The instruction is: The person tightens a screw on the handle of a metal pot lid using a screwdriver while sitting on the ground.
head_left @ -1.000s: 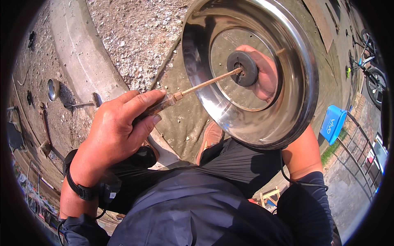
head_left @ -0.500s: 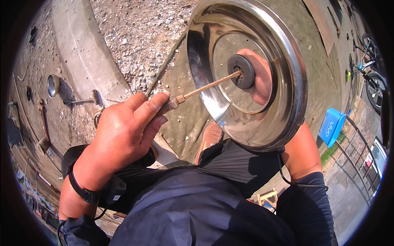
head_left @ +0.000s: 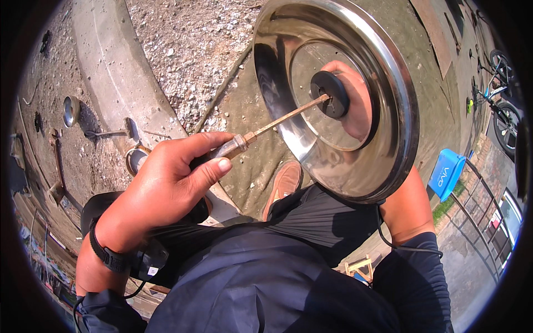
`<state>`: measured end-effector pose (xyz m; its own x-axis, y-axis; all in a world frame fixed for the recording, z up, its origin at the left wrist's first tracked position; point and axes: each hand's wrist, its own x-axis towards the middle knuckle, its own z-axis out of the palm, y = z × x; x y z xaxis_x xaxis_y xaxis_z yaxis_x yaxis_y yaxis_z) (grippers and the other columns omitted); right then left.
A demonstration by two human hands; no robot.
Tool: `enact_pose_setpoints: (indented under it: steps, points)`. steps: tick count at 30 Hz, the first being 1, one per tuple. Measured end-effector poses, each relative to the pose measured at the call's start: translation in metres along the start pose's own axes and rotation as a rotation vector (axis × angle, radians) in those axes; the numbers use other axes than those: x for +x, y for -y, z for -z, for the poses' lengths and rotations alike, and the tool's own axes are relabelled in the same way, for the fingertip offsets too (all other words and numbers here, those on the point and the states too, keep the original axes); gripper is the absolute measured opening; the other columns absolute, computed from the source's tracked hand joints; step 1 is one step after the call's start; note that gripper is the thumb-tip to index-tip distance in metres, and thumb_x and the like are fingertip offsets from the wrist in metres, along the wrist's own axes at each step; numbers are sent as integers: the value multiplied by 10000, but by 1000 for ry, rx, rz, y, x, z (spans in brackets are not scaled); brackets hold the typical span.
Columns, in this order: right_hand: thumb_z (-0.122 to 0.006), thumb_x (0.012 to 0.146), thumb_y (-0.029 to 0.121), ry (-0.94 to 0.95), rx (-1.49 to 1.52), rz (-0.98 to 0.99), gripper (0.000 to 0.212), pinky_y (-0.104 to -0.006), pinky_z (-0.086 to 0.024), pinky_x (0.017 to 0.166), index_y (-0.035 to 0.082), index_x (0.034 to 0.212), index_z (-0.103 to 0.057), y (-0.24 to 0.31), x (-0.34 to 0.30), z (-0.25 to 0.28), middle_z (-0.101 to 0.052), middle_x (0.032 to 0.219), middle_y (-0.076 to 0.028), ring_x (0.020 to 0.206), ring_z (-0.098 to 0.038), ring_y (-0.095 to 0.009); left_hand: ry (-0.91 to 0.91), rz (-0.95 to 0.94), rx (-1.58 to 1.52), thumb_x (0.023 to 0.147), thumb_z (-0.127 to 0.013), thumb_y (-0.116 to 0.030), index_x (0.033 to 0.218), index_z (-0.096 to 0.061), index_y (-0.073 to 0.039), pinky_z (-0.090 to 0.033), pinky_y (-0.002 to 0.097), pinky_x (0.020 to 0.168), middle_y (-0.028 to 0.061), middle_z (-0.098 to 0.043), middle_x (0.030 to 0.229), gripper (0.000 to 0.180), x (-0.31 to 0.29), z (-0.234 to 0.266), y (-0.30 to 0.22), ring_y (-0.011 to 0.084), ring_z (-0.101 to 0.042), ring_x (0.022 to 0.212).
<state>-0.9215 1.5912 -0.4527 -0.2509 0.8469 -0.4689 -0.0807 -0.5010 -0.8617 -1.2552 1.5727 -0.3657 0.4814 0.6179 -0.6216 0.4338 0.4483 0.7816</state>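
My left hand (head_left: 169,180) is closed round the worn handle of a long, rusty screwdriver (head_left: 286,118), thumb and forefinger near its metal collar. The screwdriver's tip meets the middle of a black round disc (head_left: 330,94) at the centre of a shiny metal pot lid (head_left: 402,105). My right forearm passes behind the lid. Through the lid's seemingly clear centre part of my right hand (head_left: 358,105) shows behind the disc, gripping there; most of its fingers are hidden. The lid is held tilted above my right knee.
A hammer (head_left: 108,134) and a small round metal pan (head_left: 71,111) lie on the ground to the left. Gravel (head_left: 194,44) spreads ahead, beside a concrete strip (head_left: 108,61). At right stand a metal rack with a blue box (head_left: 447,173) and a bicycle (head_left: 506,125).
My left hand has shifted its grip and turned on the screwdriver handle, showing more of the handle and collar. The lid has moved slightly; the tip stays at the black disc.
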Motion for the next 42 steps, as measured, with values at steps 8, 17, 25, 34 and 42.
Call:
enact_pose_setpoints:
  steps: [8, 17, 25, 34, 42]
  points:
    - [-608, 1024, 373, -22, -38, 24, 367, -244, -469, 701, 29, 1148, -645, 3, 0, 0, -640, 932, -12, 807, -576, -88, 144, 373, -418, 968, -747, -178, 1216, -652, 21, -465, 244, 572, -34, -567, 825, 332, 7, 10, -10, 59, -529, 647]
    - [-632, 1016, 390, -61, -113, 63, 380, -240, -463, 688, 34, 1146, -652, 6, -2, -1, -639, 922, -5, 795, -571, -83, -286, -397, 656, 827, -781, -42, 1103, -640, -14, -508, 387, 669, 128, -583, 911, 311, 4, 4, 5, 282, -635, 778]
    - [-652, 1009, 406, -104, -240, 83, 392, -236, -457, 676, 38, 1144, -659, 17, -3, -7, -638, 914, 1, 786, -566, -78, -215, -368, 526, 886, -765, -74, 1074, -660, 11, -510, 358, 592, 116, -643, 858, 232, 2, 3, 3, 243, -645, 671]
    - [-616, 1048, 385, -104, -47, 79, 370, -236, -444, 661, 28, 1138, -647, -11, 3, 9, -634, 902, 6, 780, -557, -71, 32, 286, -242, 985, -729, -193, 1034, -656, 32, -509, 281, 606, 33, -652, 806, 242, 7, 13, -16, 95, -627, 700]
    - [-608, 1054, 379, -81, -51, 150, 357, -233, -436, 651, 36, 1144, -641, -23, 7, 10, -630, 887, 11, 767, -550, -70, -284, -307, 513, 902, -766, -123, 1013, -675, 3, -514, 416, 664, 150, -630, 827, 191, 9, 10, -1, 337, -655, 761]
